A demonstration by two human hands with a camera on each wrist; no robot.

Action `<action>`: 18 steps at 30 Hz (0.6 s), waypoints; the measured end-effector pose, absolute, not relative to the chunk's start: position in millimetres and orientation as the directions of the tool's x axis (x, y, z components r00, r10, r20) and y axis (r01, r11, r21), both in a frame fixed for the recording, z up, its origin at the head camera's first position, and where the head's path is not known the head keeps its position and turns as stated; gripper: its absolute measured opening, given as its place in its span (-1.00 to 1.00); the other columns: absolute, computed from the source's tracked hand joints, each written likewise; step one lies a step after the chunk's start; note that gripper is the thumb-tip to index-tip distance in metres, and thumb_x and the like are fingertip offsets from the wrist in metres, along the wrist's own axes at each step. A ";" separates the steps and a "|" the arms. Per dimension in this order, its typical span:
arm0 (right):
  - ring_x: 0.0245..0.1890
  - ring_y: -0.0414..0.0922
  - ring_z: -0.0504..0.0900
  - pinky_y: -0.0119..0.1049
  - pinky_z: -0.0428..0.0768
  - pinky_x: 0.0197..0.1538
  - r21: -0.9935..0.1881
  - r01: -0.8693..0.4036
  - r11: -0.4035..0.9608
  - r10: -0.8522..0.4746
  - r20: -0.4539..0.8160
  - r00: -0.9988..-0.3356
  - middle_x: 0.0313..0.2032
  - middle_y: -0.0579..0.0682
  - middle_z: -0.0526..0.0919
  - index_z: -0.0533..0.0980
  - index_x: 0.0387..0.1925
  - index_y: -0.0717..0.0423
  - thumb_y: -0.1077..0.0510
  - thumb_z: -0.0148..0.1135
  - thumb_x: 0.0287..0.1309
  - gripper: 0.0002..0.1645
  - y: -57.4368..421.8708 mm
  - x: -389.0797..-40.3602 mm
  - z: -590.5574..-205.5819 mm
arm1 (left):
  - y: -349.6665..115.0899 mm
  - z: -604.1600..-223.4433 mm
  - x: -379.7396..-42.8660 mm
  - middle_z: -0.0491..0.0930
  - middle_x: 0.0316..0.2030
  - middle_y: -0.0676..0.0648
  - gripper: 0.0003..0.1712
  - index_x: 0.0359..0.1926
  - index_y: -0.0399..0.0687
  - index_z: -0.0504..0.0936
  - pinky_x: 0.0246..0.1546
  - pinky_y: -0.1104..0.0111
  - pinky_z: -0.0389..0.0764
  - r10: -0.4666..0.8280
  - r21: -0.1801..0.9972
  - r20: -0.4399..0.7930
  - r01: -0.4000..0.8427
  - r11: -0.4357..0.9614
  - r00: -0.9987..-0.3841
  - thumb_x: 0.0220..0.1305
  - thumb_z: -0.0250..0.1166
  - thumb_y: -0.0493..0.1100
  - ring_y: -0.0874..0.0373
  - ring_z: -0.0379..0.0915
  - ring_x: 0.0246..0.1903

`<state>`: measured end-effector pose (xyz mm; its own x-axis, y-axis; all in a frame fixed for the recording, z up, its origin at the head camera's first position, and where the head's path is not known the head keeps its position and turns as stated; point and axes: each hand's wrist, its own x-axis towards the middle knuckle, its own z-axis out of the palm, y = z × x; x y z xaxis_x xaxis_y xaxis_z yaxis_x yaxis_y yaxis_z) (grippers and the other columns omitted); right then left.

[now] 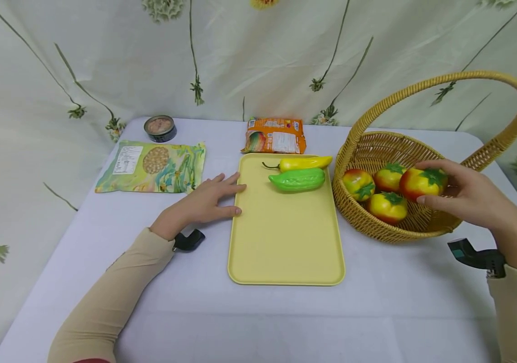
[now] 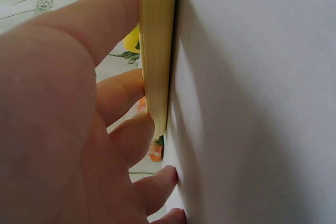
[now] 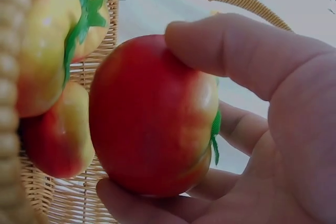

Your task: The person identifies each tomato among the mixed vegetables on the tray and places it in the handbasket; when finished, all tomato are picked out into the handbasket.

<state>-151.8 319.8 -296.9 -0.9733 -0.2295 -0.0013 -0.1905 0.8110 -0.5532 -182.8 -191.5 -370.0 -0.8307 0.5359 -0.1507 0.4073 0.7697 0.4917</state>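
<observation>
My right hand (image 1: 478, 196) holds a red-and-yellow tomato (image 1: 423, 182) with a green leafy top, over the wicker basket (image 1: 390, 234). In the right wrist view the thumb lies on one side of this tomato (image 3: 149, 114) and the fingers reach round the other. Three more tomatoes, one of them a yellow one (image 1: 387, 207), lie at the basket's left side. My left hand (image 1: 208, 199) has its fingers spread, and the thumb and some fingertips touch the left rim of the yellow tray (image 1: 285, 247). A yellow pepper (image 1: 305, 162) and a green pepper (image 1: 297, 179) lie at the tray's far end.
Behind the tray sits an orange packet (image 1: 276, 136). A green patterned bag (image 1: 151, 166) lies to the left, with a small round can (image 1: 160, 128) behind it. The basket's tall handle (image 1: 440, 80) arches above its opening. A flowered cloth (image 1: 258, 55) hangs behind the table.
</observation>
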 end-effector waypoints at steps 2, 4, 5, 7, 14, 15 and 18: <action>-0.07 0.16 0.58 -0.63 0.52 -0.32 -0.546 -0.184 0.817 -0.231 -0.019 -0.973 0.15 0.39 0.49 0.34 0.40 0.13 0.24 0.43 0.17 -0.21 320.7 -153.3 -297.4 | -191.6 -370.0 -182.9 0.01 0.61 -0.22 -0.23 0.48 -0.07 0.39 0.49 -0.38 -0.13 0.537 0.494 -0.150 0.407 0.768 -0.830 0.36 0.34 0.10 -0.47 -0.20 0.56; -0.05 0.28 0.54 -0.63 0.51 -0.33 -0.536 -0.177 0.826 -0.227 -0.029 -0.973 0.16 0.40 0.48 0.34 0.40 0.13 0.24 0.42 0.17 -0.21 321.1 -154.7 -297.6 | -192.1 -370.9 -183.6 0.01 0.61 -0.23 -0.23 0.48 -0.07 0.39 0.49 -0.39 -0.13 0.538 0.493 -0.148 0.409 0.768 -0.830 0.36 0.34 0.10 -0.48 -0.20 0.56; -0.06 0.29 0.54 -0.62 0.50 -0.34 -0.533 -0.177 0.827 -0.229 -0.032 -0.973 0.15 0.41 0.48 0.33 0.41 0.14 0.23 0.42 0.17 -0.20 321.8 -155.5 -297.8 | -192.4 -371.6 -184.3 0.01 0.61 -0.23 -0.23 0.48 -0.07 0.39 0.48 -0.40 -0.13 0.539 0.492 -0.146 0.412 0.767 -0.830 0.36 0.34 0.10 -0.49 -0.20 0.56; -0.06 0.30 0.53 -0.61 0.49 -0.35 -0.526 -0.173 0.833 -0.227 -0.040 -0.973 0.15 0.44 0.47 0.31 0.41 0.16 0.21 0.42 0.18 -0.20 322.7 -156.8 -298.0 | -193.0 -373.0 -185.5 0.01 0.61 -0.24 -0.23 0.48 -0.07 0.39 0.47 -0.41 -0.13 0.540 0.487 -0.141 0.417 0.767 -0.830 0.36 0.34 0.10 -0.50 -0.19 0.55; -0.16 0.20 0.50 -0.52 0.51 -0.41 -0.480 -0.141 0.866 -0.201 -0.076 -0.977 0.07 0.45 0.48 0.28 0.42 0.19 0.14 0.40 0.23 -0.20 324.1 -158.3 -299.2 | -192.8 -373.7 -186.5 0.00 0.61 -0.24 -0.23 0.48 -0.07 0.39 0.46 -0.43 -0.15 0.543 0.494 -0.143 0.415 0.764 -0.828 0.36 0.33 0.11 -0.50 -0.20 0.56; -0.17 0.19 0.50 -0.50 0.51 -0.42 -0.478 -0.143 0.867 -0.204 -0.078 -0.976 0.06 0.46 0.48 0.28 0.42 0.20 0.13 0.40 0.23 -0.19 324.6 -158.7 -299.6 | -192.6 -373.3 -186.1 0.00 0.61 -0.23 -0.23 0.48 -0.07 0.39 0.46 -0.43 -0.15 0.542 0.497 -0.144 0.413 0.763 -0.828 0.36 0.34 0.11 -0.49 -0.20 0.56; -0.19 0.15 0.48 -0.48 0.51 -0.42 -0.462 -0.137 0.876 -0.196 -0.083 -0.977 0.04 0.44 0.50 0.29 0.42 0.19 0.10 0.41 0.24 -0.20 324.8 -159.4 -299.9 | -192.1 -372.2 -185.0 0.01 0.61 -0.23 -0.23 0.48 -0.06 0.39 0.47 -0.42 -0.14 0.540 0.499 -0.146 0.410 0.764 -0.829 0.35 0.34 0.11 -0.49 -0.20 0.56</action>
